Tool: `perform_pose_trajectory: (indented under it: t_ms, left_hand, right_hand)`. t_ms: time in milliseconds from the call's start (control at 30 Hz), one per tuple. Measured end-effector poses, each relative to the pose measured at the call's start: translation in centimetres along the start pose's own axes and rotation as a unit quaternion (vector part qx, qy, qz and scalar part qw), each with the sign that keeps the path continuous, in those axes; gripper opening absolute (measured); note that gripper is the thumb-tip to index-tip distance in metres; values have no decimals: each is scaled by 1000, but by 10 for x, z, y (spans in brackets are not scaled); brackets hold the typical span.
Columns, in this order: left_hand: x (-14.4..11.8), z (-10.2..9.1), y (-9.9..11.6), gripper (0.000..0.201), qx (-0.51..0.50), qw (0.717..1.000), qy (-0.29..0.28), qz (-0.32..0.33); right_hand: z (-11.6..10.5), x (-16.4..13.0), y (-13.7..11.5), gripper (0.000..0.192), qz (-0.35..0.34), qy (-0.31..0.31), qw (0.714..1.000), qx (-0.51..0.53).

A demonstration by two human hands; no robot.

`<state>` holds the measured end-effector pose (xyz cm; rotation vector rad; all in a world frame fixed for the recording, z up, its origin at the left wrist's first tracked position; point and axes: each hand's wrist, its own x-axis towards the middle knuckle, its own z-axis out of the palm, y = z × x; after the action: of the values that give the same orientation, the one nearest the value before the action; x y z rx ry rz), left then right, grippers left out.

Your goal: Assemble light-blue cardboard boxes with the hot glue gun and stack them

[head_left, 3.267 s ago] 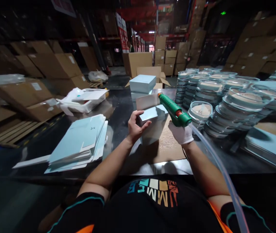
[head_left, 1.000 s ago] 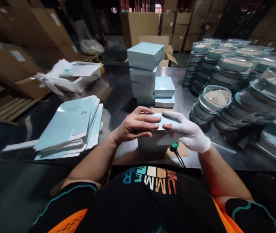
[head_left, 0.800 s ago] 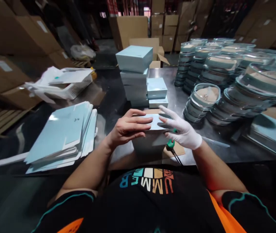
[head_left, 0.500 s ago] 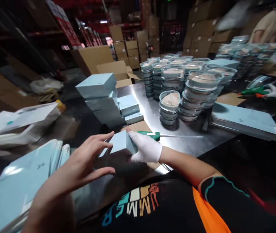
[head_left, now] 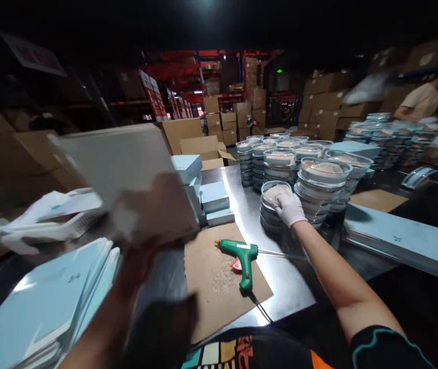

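Observation:
Blurred by motion, my left hand [head_left: 142,256] is raised at the left, against a large pale panel [head_left: 122,174] that looks like a light-blue box or cover held close to me. Its fingers are smeared and dark. My right hand [head_left: 290,205], in a white glove, reaches forward to a short stack of round clear-lidded containers [head_left: 271,218]. The fingers are curled onto the top container [head_left: 275,190], at its right side. A green hot glue gun [head_left: 242,253] with an orange nozzle and red trigger lies on a brown cardboard sheet [head_left: 207,287] between my arms.
More container stacks [head_left: 321,179] stand behind my right hand. Light-blue boxes [head_left: 215,197] are piled left of centre. Flat light-blue covers [head_left: 50,292] lie at the left, others [head_left: 407,241] at the right. A white basket [head_left: 76,228] is further left. A person [head_left: 421,100] is at the far right.
My right hand has left the light-blue box and moved forward and right to the container stack. My left hand has lifted a pale panel-like object. The glue gun is now uncovered.

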<state>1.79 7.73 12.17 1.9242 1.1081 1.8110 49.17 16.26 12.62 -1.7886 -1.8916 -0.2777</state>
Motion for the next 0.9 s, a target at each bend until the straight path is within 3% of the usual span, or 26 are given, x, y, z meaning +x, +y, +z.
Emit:
perform_pose_trajectory:
  t_ms: [33, 100, 167, 233, 333, 433, 533, 633, 700, 800, 833, 900]
  left_hand:
    - [-7, 29, -3, 59, -104, 987, -10, -122]
    - [-20, 90, -2, 65, -270, 899, -82, -335]
    - [-27, 148, 5, 62, -381, 799, -176, -430]
    - [-28, 196, 11, 59, -467, 728, -236, -444]
    - [-24, 243, 12, 61, -499, 711, -253, -426]
    - [-23, 265, 5, 63, -504, 712, -257, -416]
    - [-25, 267, 0, 63, -499, 714, -273, -409]
    - [-26, 249, 0, 72, -493, 722, -283, -395]
    - [-26, 223, -2, 82, -453, 764, -270, -373]
    - [-28, 168, -15, 100, -328, 859, -223, -324]
    - [-31, 148, -21, 102, -287, 883, -206, -309]
    - [-42, 108, -34, 104, -201, 921, -178, -281]
  right_hand:
    - [2, 0, 8, 26, -5, -7, 1000, 7]
    - [7, -5, 15, 25, -25, -1, 999, 25]
    - [12, -16, 13, 30, -42, 12, 998, 38]
    - [15, -27, 9, 38, -50, 44, 995, 79]
    - [16, -39, 4, 49, -31, 115, 979, 166]
    - [12, -45, 1, 47, 61, 187, 955, 223]
    - [-1, -44, -2, 47, 167, 242, 922, 250]
    - [-26, -39, -5, 53, 200, 275, 907, 249]
    - [-51, -39, -7, 53, 197, 332, 888, 250]
    - [-98, -51, -15, 45, 131, 402, 864, 274]
    - [-114, -57, -19, 40, 91, 397, 865, 294]
    - [-147, -71, -32, 26, -28, 328, 882, 338]
